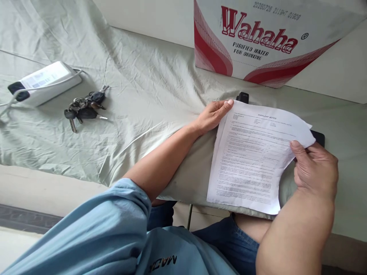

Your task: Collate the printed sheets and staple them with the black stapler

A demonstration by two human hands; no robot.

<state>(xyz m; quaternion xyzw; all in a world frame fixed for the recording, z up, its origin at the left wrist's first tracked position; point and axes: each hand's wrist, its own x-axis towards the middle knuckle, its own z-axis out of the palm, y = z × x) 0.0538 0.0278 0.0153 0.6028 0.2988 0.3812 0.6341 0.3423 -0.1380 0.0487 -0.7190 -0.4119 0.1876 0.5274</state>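
We see a printed sheet of paper (252, 156), headed as notes, lying at the near edge of the worktop (149, 99), its near end hanging a little past the edge over the lap. It seems to be a thin sheaf, since a second edge shows at its right corner, though we cannot tell how many sheets. Our right hand (315, 172) pinches the right edge of the paper, thumb on top and fingers beneath, lifting that side slightly. Our left hand (213, 114) lies flat with its fingertips pressed on the far left corner, not closed around anything; it pins the paper against the cloth.

We judge the step in hand to be squaring or turning the page: one side is anchored while the other is raised. Any next move would call for a light pinch on the right, so the sheet does not crease, and steady pressure on the left.

A dark flat object (317, 136) lies under the paper, showing past its right and far edges. Farther off stands a water carton (258, 42). Well to the left lie a bunch of keys (84, 107) and a white power strip (43, 82) on the wrinkled pale green cloth.
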